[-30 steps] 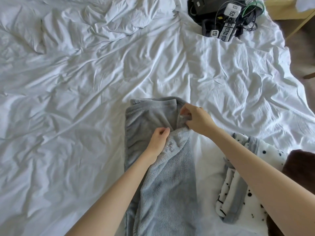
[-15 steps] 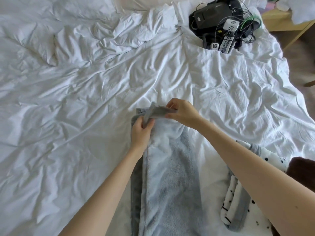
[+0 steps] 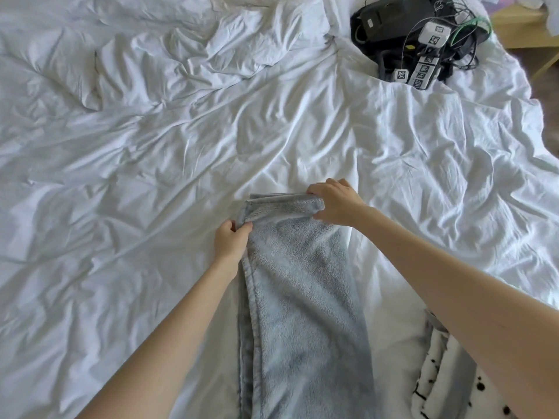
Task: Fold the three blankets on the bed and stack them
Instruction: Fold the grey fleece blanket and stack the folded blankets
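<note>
Gripping the far end of the grey blanket (image 3: pixel 302 297) with both hands on the bed (image 3: pixel 151 176).

Both bare forearms reach out from the near edge. The left hand (image 3: pixel 231 240) pinches the blanket's far-left corner, its fingers (image 3: pixel 244 228) curled onto the hem. The right hand (image 3: pixel 335 204), knuckles up, has its fingers (image 3: pixel 317 189) wrapped round the far-right corner. The hem stretches between them. The blanket lies as a long folded strip running from near to mid-bed. A white spotted blanket (image 3: pixel 435 382) sits near right, partly under the right forearm. A black device with cables (image 3: pixel 408 34) lies far right.
</note>
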`<action>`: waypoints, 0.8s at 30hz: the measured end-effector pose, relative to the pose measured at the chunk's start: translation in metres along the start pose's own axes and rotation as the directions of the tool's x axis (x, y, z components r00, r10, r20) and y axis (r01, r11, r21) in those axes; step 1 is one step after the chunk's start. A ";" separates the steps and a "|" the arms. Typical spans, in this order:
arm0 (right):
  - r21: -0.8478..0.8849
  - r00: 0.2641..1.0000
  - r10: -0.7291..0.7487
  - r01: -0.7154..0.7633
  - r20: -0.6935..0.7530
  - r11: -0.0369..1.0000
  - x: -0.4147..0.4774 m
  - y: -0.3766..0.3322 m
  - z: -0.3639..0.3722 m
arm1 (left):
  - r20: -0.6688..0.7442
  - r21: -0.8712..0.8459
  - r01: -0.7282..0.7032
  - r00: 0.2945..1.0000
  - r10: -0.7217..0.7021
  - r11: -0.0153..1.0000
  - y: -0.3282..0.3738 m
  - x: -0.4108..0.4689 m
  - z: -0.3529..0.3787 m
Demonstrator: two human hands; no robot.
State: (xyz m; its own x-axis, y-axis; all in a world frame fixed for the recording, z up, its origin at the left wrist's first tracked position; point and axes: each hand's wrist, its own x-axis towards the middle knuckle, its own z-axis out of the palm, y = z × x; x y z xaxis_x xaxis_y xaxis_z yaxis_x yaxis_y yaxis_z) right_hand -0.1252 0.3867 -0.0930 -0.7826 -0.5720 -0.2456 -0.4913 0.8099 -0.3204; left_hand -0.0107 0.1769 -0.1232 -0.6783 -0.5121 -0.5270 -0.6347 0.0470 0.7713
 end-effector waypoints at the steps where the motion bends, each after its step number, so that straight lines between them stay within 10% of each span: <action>1: 0.000 1.000 0.007 -0.007 -0.008 1.000 0.001 0.002 -0.001 | 0.034 -0.028 0.027 0.999 -0.026 0.999 0.003 0.001 0.000; 5: -0.098 1.000 0.012 -0.013 -0.014 0.995 -0.001 0.012 -0.007 | 0.130 -0.056 -0.041 0.990 0.048 0.998 0.018 -0.010 0.000; 8: -0.257 1.000 0.003 -0.003 -0.001 0.966 -0.008 0.021 -0.013 | 0.253 0.122 -0.361 0.912 0.323 0.924 0.023 -0.031 0.004; 13: -0.267 0.997 -0.082 0.083 0.014 0.960 -0.021 0.026 -0.012 | 0.439 0.577 -0.750 0.619 0.651 0.324 0.012 -0.060 0.019; 18: -0.145 0.992 -0.120 0.125 0.045 0.981 -0.028 0.019 -0.003 | 0.136 0.694 -0.465 0.834 0.535 0.549 0.012 -0.053 0.011; 24: -0.216 0.997 -0.073 0.065 -0.031 0.974 -0.016 0.020 -0.009 | 0.205 0.717 -0.543 0.764 0.612 0.437 0.035 -0.027 -0.007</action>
State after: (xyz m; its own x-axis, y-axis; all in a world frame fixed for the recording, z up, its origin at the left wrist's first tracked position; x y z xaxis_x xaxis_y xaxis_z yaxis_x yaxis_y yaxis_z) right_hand -0.1255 0.4133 -0.0870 -0.7563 -0.6253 -0.1926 -0.6119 0.7802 -0.1301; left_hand -0.0118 0.1866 -0.0793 -0.9825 -0.1865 -0.0034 -0.1746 0.9134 0.3678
